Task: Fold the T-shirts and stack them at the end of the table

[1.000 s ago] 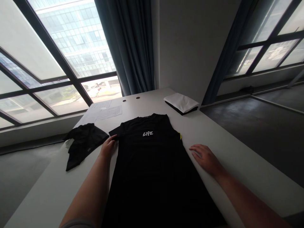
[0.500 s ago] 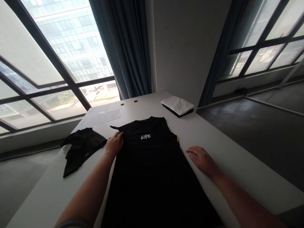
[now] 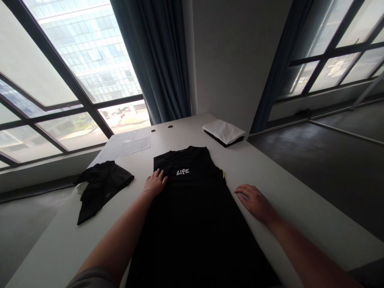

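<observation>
A black T-shirt with white lettering on its chest lies spread along the table, collar at the far end. Neither sleeve sticks out at its sides; a small yellow bit shows at its right edge. On the shirt's left edge, below the shoulder, rests my left hand, fingers spread flat on the cloth. My right hand lies on the tabletop to the right of the shirt, apart from it, with its fingers loosely extended and nothing in them.
A crumpled black garment lies at the left edge of the white table. Paper sheets lie at the far left. A folded white and black bundle sits at the far right. Beyond stand a curtain and windows.
The shirt's left sleeve, which stuck out beside the shoulder, is now tucked in out of sight. My left hand has moved right onto the shirt and its fingers have spread. My right hand stays put.
</observation>
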`<state>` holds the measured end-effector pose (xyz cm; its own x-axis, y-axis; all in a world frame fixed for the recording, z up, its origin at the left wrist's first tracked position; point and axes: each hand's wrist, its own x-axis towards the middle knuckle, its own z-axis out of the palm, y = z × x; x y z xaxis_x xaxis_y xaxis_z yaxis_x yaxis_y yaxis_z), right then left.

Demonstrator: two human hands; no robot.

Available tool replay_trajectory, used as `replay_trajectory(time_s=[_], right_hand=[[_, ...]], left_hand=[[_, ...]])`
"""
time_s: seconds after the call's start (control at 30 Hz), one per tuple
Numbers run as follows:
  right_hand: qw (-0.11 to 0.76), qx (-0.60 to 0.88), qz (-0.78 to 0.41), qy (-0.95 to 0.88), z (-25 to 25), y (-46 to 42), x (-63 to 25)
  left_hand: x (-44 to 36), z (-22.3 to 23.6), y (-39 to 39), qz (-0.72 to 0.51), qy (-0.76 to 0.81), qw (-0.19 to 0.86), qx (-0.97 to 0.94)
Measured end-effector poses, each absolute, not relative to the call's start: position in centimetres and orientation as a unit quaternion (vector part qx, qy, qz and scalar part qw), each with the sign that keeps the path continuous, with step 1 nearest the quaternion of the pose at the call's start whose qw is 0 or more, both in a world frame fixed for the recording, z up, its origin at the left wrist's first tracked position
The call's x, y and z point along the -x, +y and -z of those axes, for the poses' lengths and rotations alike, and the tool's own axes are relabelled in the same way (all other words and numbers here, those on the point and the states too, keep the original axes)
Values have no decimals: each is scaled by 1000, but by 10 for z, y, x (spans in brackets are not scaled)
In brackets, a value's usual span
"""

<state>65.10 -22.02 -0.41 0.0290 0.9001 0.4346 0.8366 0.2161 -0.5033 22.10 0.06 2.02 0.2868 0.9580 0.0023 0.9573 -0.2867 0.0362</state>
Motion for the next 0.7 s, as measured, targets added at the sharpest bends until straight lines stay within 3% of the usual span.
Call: replay_trajectory(time_s=[0.4, 0.7], right_hand=[[331, 619, -9, -712, 2, -221, -648], [312, 615, 10, -724, -2, -215, -643]], left_hand=[[-267, -16, 70, -24, 636, 49, -770], [-280, 0, 59, -65, 638, 40, -766]])
